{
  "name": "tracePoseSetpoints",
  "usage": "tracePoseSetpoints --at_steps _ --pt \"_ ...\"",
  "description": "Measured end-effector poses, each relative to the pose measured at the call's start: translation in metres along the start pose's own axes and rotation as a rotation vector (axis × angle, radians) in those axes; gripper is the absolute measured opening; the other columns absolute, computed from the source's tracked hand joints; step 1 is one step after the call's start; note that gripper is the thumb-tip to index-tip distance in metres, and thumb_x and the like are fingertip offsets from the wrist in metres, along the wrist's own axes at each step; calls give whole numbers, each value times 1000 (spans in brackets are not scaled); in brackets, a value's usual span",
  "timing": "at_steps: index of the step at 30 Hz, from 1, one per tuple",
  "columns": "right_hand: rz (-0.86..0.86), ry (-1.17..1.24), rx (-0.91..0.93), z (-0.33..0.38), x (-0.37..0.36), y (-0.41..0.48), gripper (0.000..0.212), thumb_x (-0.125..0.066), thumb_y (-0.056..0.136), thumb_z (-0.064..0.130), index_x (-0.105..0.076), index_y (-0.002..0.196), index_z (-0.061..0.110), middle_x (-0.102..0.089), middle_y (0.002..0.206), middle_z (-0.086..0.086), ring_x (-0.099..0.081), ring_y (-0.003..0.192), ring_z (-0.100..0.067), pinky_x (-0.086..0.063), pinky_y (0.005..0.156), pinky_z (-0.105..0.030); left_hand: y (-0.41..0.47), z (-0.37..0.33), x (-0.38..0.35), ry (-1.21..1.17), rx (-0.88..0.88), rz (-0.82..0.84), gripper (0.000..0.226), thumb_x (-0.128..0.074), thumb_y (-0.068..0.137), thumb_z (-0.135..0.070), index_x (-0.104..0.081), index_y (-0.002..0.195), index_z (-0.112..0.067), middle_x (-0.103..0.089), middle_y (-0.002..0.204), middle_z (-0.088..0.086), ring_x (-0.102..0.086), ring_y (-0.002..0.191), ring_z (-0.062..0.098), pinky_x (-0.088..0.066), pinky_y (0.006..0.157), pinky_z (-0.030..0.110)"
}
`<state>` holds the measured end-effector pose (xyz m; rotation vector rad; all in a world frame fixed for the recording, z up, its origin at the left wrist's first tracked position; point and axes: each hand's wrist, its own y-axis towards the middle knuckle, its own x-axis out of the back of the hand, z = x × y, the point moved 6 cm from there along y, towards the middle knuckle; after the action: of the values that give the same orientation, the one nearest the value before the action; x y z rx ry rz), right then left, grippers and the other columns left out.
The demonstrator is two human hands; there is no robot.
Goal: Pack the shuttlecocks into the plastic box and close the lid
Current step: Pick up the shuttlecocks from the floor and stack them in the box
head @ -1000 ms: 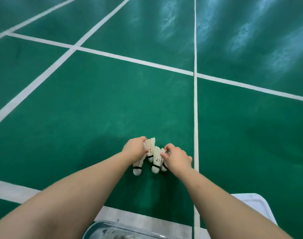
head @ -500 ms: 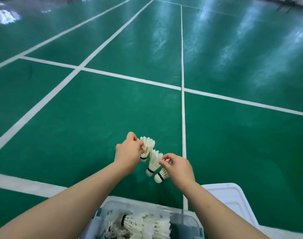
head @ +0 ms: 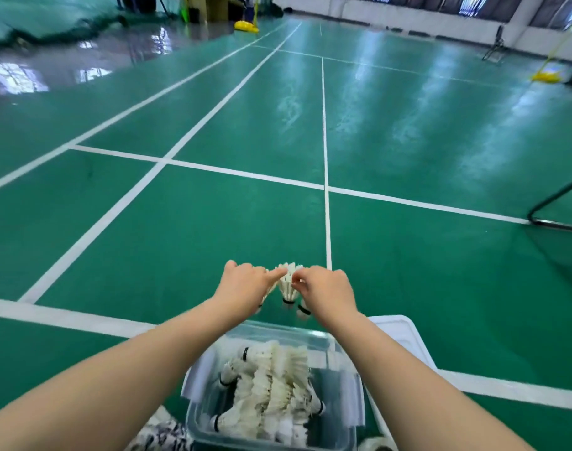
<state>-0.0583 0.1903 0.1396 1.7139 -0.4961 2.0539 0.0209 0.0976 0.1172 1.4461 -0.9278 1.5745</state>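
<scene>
The held shuttlecocks (head: 287,283) have been raised from the green court floor (head: 180,239) and brought toward the plastic box (head: 271,330). They are now carried corks down in the air, just beyond its far rim. They are pinched at the feathers by the curled fingers of the left hand (head: 243,289) and the right hand (head: 327,292). Many packed shuttlecocks (head: 271,385) are already inside, and the lid (head: 398,330) lies beside the box, so dropping-in seems next.

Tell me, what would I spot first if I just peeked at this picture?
Two bare arms reach out in the middle, where the left hand and right hand hold a little bunch of shuttlecocks above the green court floor. Right below them a clear plastic box is stuffed with a feathery heap of shuttlecocks, its white lid lying off beside it on the right.
</scene>
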Motion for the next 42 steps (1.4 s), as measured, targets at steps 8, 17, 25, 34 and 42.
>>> tracePoseSetpoints --at_steps 8,17,25,34,42 --pt "6 45 -27 15 1 -40 26 -44 95 32 -65 109 27 -68 110 -3 -62 101 -29 -41 85 -35 -48 -5 22 44 -22 39 43 -58 75 1 -55 104 -31 -64 100 -1 -60 100 25 -27 74 34" --pt "-48 355 -316 -12 -27 -91 31 -39 98 24 -48 128 23 -68 110 -6 -61 102 -30 -45 89 -38 -78 0 12 19 -37 21 44 -58 77 1 -57 109 -29 -62 96 -3 -58 95 23 -28 73 34" --pt "274 352 -306 -7 -102 -121 36 -36 91 12 -49 124 21 -65 114 -8 -60 87 -27 -45 68 -32 -89 -3 -4 18 -59 64 44 -51 81 2 -58 112 -29 -63 98 -1 -57 97 24 -28 74 35" --pt "447 419 -180 28 -149 -123 15 -48 85 12 -48 88 27 -63 100 -4 -57 94 -25 -42 77 -28 -78 -9 -20 -15 -90 117 55 -50 78 6 -57 117 -32 -62 99 -1 -56 99 25 -27 75 35" --pt "542 553 -188 48 -188 -119 11 -49 88 11 -45 85 21 -56 88 0 -50 83 -19 -36 69 -23 -71 -15 -39 -24 -113 172 54 -45 85 0 -53 124 -37 -62 104 -2 -54 104 24 -33 86 38"
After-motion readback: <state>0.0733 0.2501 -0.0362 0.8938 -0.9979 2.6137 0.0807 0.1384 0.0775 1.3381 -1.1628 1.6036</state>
